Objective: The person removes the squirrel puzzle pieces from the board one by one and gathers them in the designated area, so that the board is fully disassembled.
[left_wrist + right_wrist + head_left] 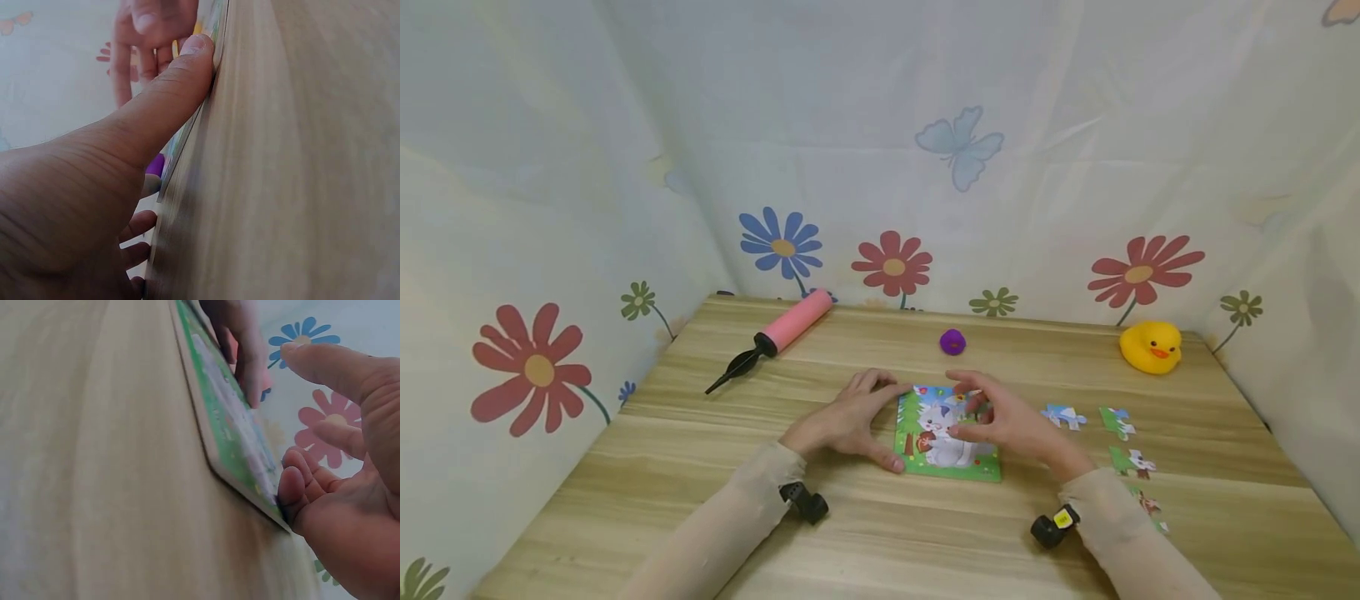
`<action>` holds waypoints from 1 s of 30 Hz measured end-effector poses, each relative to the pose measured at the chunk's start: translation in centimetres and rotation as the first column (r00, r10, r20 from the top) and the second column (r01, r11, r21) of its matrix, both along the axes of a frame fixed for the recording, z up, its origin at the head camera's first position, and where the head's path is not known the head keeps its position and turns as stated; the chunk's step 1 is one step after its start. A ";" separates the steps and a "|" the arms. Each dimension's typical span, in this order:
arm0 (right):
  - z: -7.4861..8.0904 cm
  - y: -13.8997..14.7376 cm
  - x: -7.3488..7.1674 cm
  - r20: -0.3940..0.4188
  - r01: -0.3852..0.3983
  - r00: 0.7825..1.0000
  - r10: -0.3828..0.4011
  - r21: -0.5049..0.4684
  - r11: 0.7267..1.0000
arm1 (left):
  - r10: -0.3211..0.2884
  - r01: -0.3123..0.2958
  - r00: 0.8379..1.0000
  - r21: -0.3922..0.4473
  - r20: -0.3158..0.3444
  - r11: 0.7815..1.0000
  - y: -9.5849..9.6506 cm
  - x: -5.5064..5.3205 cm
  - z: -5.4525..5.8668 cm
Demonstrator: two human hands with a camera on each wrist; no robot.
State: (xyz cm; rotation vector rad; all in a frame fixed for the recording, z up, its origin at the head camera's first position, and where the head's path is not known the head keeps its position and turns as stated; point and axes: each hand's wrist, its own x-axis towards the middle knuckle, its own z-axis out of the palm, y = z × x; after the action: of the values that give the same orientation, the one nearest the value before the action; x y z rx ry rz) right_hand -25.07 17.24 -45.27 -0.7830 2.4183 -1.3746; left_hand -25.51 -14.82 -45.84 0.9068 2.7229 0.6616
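A jigsaw puzzle board [951,467] with a grey-white cartoon animal on green lies flat on the table. My left hand [853,421] rests along its left edge, thumb [187,59] on the near left corner and index finger reaching the far one. Over the board's right part is my right hand [1011,421], fingers apart and loosely bent, with nothing seen between them. In the right wrist view, the curled lower fingers [300,481] are close to the board's corner; whether they touch it I cannot tell. The right hand hides some of the picture.
Several loose puzzle pieces [1122,423] lie right of the board, some partly behind the right sleeve. A yellow rubber duck [1150,347] sits at the back right, a small purple toy [952,342] behind the board. A pink hand pump [797,321] lies back left.
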 end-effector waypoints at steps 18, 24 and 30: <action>-1.5 -1.1 0.7 -0.096 0.009 0.995 0.008 0.175 0.984 | 0.001 -0.001 1.000 0.010 0.025 1.000 -0.3 0.5 -0.2; -1.2 -1.2 0.5 -0.078 0.017 0.997 -0.004 0.173 0.985 | 0.003 -0.003 1.000 0.009 0.018 1.000 -0.1 0.3 0.0; -0.9 -1.2 0.4 -0.082 0.022 0.997 -0.007 0.185 0.983 | 0.007 -0.007 1.000 0.010 0.021 1.000 0.0 0.2 0.1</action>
State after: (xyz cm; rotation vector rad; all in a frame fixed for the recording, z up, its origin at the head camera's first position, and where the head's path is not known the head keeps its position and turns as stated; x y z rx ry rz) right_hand -24.63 15.99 -46.14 -0.7892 2.5727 -1.1212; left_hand -25.36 -14.86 -45.76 0.8882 2.7082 0.6830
